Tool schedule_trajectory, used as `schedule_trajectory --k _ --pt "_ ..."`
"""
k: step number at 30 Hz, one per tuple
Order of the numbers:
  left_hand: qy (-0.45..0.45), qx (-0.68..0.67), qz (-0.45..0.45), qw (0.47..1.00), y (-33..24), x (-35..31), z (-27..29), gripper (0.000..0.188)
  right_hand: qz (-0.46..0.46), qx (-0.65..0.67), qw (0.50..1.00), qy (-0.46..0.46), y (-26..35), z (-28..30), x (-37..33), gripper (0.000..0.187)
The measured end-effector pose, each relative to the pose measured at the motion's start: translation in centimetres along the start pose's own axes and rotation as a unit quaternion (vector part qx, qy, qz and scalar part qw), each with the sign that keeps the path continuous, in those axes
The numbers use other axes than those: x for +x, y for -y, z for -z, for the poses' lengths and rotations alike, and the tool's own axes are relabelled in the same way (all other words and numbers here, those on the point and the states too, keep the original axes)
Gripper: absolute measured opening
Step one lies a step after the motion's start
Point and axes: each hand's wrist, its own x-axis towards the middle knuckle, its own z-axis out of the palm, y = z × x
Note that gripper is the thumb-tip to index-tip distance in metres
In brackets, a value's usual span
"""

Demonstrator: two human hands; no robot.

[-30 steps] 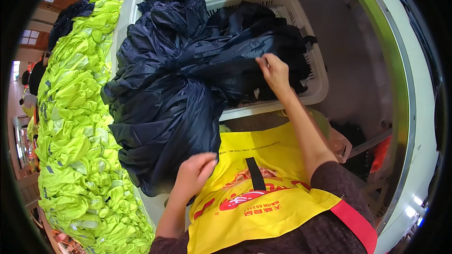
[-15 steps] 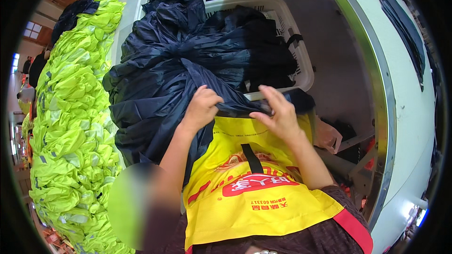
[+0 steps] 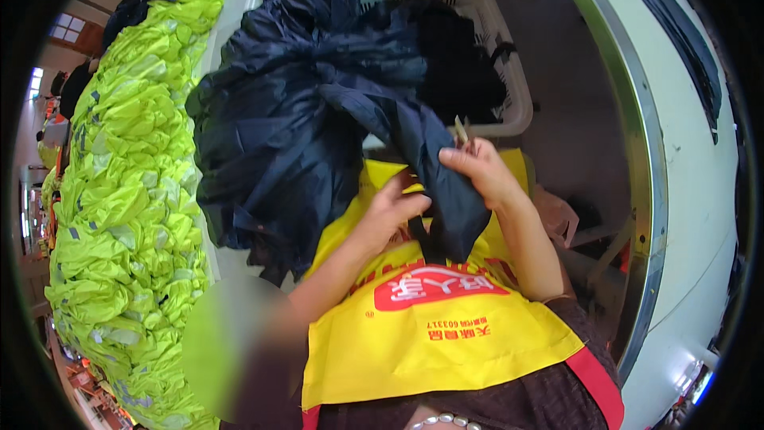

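- The dark blue fabric (image 3: pixel 274 127) is bunched between the pile of lime-yellow garments (image 3: pixel 131 223) and the white basket (image 3: pixel 521 103), spilling over the basket's left side; one length of it now drops between the hands in front of the yellow apron (image 3: pixel 446 354).
- Half a second ago that length ran sideways above the apron, its end beyond the right hand; now it slants downward and covers part of the apron's upper half.
- The right hand (image 3: pixel 487 173) is pinching the right edge of this length, thumb on top; a second ago it was over the basket.
- A small pale pointed object (image 3: pixel 461 130) now sticks up beside the right hand's fingers; what it is, I cannot tell.
- The left hand (image 3: pixel 391 213) has moved off the bunched part to the length's left edge, fingertips partly hidden, so I cannot tell whether it grips.
- The lime-yellow pile looks unchanged.
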Motion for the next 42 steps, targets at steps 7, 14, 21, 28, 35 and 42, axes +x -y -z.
schedule_trajectory --k 7,14,21,28,35,42 --pt "-0.015 0.072 0.159 0.985 1.9 0.1 -1.5 0.048 -0.119 0.431 0.894 -0.027 -2.8 4.1 0.0 0.026" --pt "-0.023 -0.047 0.021 0.998 -1.7 -1.8 -1.9 0.03 -0.023 0.199 0.972 -0.127 -6.5 8.6 0.0 0.025" --pt "-0.017 0.016 0.057 0.998 -4.2 -2.5 -2.2 0.034 0.192 -0.292 0.937 0.009 0.5 1.6 -9.1 0.045" --pt "0.017 -0.155 -0.017 0.988 -5.0 -3.0 -2.7 0.038 0.296 -0.367 0.882 0.011 -1.1 -0.7 -7.9 0.025" --pt "0.031 0.067 -0.183 0.98 -3.4 -3.6 -5.7 0.074 0.105 0.091 0.99 -0.001 -2.8 -3.0 -6.4 0.019" --pt "-0.098 0.266 -0.307 0.909 -3.6 -3.3 -4.8 0.061 0.207 -0.022 0.961 -0.18 -3.6 -2.3 -6.1 0.026"
